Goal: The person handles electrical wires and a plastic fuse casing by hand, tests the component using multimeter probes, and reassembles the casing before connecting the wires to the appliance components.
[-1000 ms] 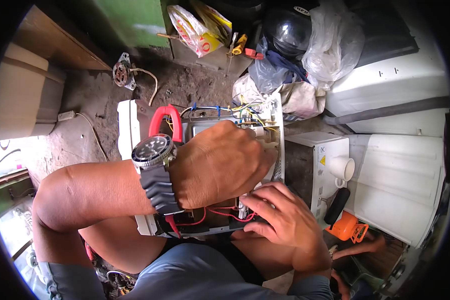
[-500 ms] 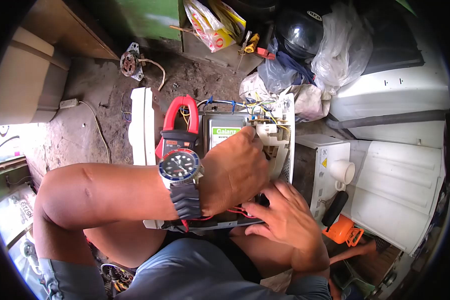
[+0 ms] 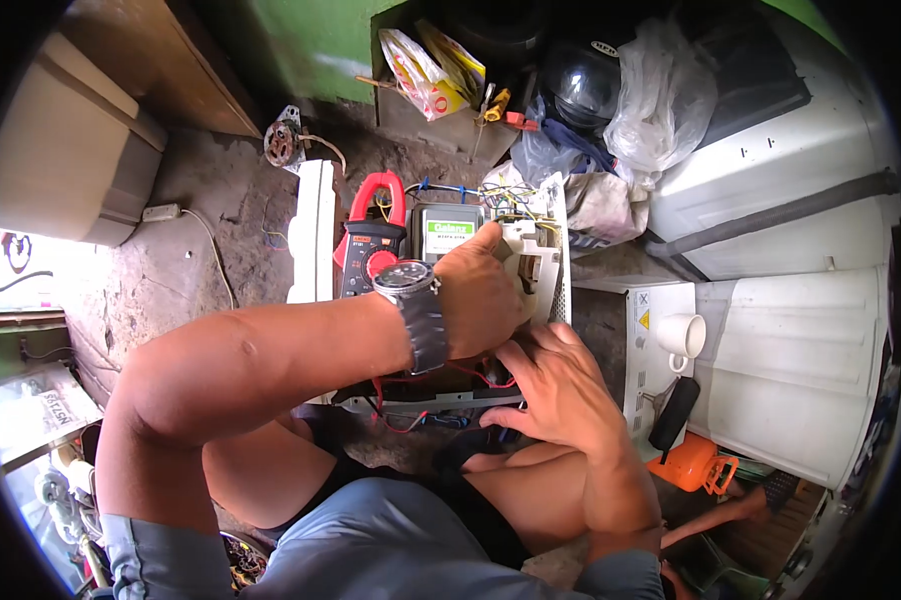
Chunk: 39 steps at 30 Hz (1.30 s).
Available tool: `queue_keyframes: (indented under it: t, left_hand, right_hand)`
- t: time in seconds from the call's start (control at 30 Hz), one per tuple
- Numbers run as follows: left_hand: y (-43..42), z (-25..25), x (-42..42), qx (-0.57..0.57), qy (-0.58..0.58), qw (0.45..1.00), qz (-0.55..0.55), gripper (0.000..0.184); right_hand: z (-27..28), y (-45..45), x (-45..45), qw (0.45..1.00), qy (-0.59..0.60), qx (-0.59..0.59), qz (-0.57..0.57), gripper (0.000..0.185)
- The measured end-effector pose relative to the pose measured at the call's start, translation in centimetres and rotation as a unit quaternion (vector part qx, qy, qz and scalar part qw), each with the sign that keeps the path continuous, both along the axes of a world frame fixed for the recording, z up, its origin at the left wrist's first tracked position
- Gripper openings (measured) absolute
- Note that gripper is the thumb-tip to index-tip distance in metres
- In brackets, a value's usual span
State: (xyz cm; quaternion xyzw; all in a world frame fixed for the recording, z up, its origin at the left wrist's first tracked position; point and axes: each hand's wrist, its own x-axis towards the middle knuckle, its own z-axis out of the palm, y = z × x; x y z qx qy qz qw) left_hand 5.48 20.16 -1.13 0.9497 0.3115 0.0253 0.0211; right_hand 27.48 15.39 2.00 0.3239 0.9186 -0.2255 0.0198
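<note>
An opened white appliance (image 3: 316, 230) lies in front of me, with a silver Galanz-labelled part (image 3: 451, 228) inside. My left hand (image 3: 481, 300), a watch on its wrist, reaches over it with curled fingers; what they hold is hidden. Its thumb side is beside a pale plastic bracket (image 3: 541, 270). Close below, my right hand (image 3: 561, 385) rests at the lower right edge, fingers spread and thumb apart, near red wires (image 3: 486, 378). A red and black clamp meter (image 3: 374, 240) lies on the appliance, its lower end behind my left wrist.
A white cup (image 3: 682, 337) sits at the right by a white box (image 3: 639, 370). Beyond are an orange canister (image 3: 693, 462), plastic bags (image 3: 666, 95) and a black helmet (image 3: 583, 85). Another person's arm (image 3: 716, 518) shows at lower right.
The view has shifted, so the clamp meter's face and the Galanz label now show more fully. Both my hands stay at the appliance's right part, my left thumb now more extended.
</note>
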Motion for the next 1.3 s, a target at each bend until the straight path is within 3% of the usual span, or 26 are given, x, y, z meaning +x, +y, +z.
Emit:
queue_keyframes:
  t: [0.1, 0.27, 0.5, 0.6, 0.67, 0.8, 0.97, 1.1, 1.17, 1.3]
  left_hand:
    - [-0.2, 0.3, 0.5, -0.034, 0.038, 0.999, -0.013, 0.023]
    - [-0.9, -1.7, 1.0, 0.038, -0.015, 0.999, 0.034, 0.025]
    - [-0.6, -1.9, 1.1, 0.059, -0.035, 0.996, 0.062, 0.023]
    - [-0.6, -1.4, 1.1, -0.004, -0.036, 0.998, 0.048, 0.02]
    - [-1.0, -1.9, 1.3, 0.048, -0.075, 0.993, 0.077, 0.017]
    - [-1.3, -1.5, 1.7, 0.043, -0.042, 0.994, 0.094, 0.013]
    - [-1.1, 0.1, 2.1, -0.044, 0.047, 0.993, 0.095, 0.014]
    - [-1.6, -2.3, 2.1, 0.047, -0.019, 0.994, 0.094, 0.014]
    - [-1.7, -1.3, 2.1, 0.002, 0.032, 0.995, 0.098, 0.013]
    - [-0.8, -3.0, 1.5, -0.021, 0.008, 0.997, 0.079, 0.01]
  right_hand:
    - [-0.1, -0.3, -0.3, 0.999, -0.024, 0.02, 0.007, 0.075]
    - [-0.9, -0.8, -1.0, 0.995, 0.033, 0.095, -0.012, 0.072]
    - [-1.3, -1.0, -0.9, 0.995, -0.001, 0.099, -0.019, 0.069]
    - [-1.3, -1.0, -1.0, 0.995, -0.03, 0.089, -0.031, 0.063]
    - [-1.4, -1.0, -1.0, 0.994, -0.019, 0.11, -0.009, 0.056]
    - [-1.7, -0.8, -0.7, 0.993, 0.007, 0.118, 0.005, 0.051]
    - [-2.4, -0.8, -0.9, 0.994, -0.033, 0.105, -0.006, 0.04]
    - [-2.5, -0.9, -1.4, 0.99, -0.063, 0.123, -0.012, 0.035]
    - [-2.5, -0.8, -1.5, 0.992, -0.075, 0.098, -0.012, 0.034]
    - [-2.5, -0.8, -1.2, 0.991, -0.082, 0.101, -0.013, 0.036]
